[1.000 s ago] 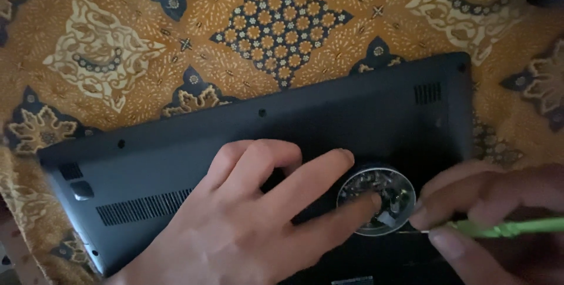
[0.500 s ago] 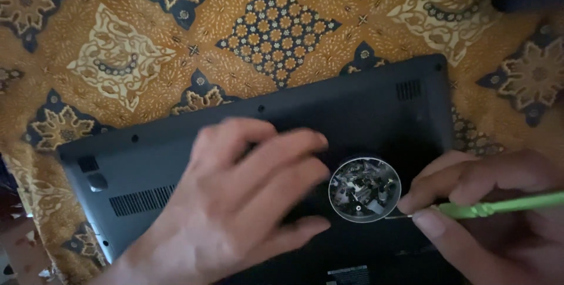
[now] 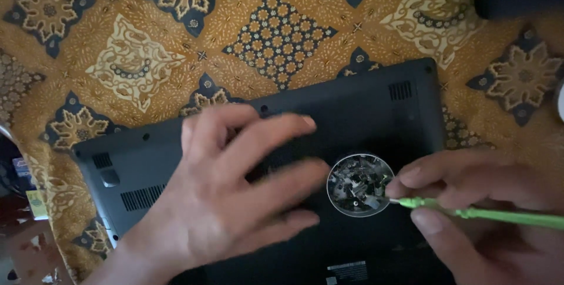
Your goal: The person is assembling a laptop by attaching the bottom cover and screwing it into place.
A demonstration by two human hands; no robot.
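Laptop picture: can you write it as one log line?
left hand: flat on upturned laptop | right hand: holds green screwdriver | tip at round screw dish

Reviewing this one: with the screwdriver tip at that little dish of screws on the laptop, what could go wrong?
The round clear dish sits loose on the upturned laptop; the green screwdriver in the right hand could tip it, scattering screws onto the patterned cloth. The left hand, spread beside it, could also nudge it.
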